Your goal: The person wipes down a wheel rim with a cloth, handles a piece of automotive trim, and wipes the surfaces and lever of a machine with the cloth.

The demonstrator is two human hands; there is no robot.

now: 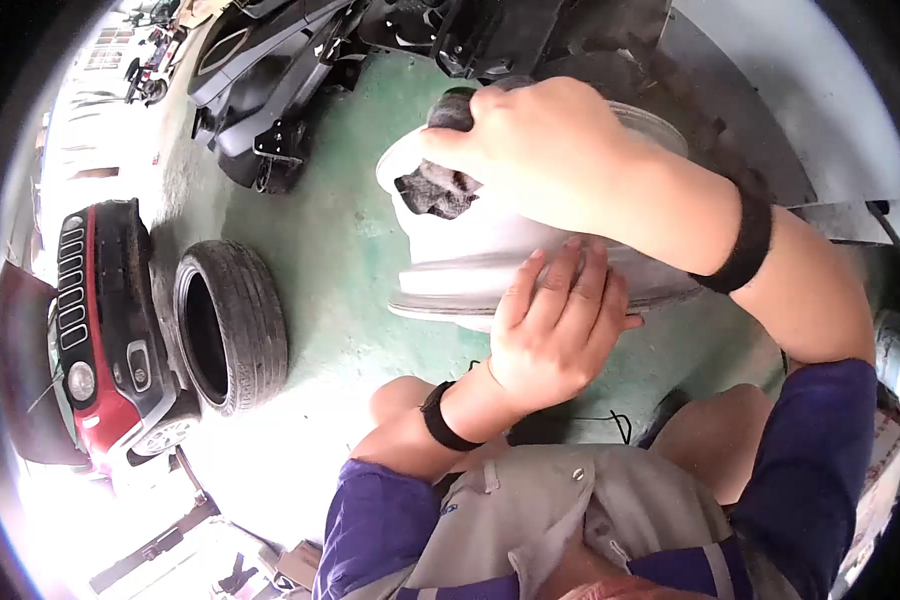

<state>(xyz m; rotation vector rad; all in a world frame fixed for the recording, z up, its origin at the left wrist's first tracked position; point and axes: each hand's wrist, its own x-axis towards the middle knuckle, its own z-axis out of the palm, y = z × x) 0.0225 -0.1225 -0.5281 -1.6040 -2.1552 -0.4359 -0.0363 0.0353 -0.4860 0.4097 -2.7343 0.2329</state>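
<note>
On the rim (457, 245), right hand (545, 145) grasps probably cloth (436, 196); left hand (555, 340) rests unclenched; rim seems heavy, stiff; edge (425, 310) holds best.

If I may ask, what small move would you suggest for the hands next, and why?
Probably slide the right hand and its dark cloth slightly along the metal wheel rim: the cloth appears bunched under the thumb against the rim, while the left hand rests its fingers on the side and seems able to steady it.
</note>
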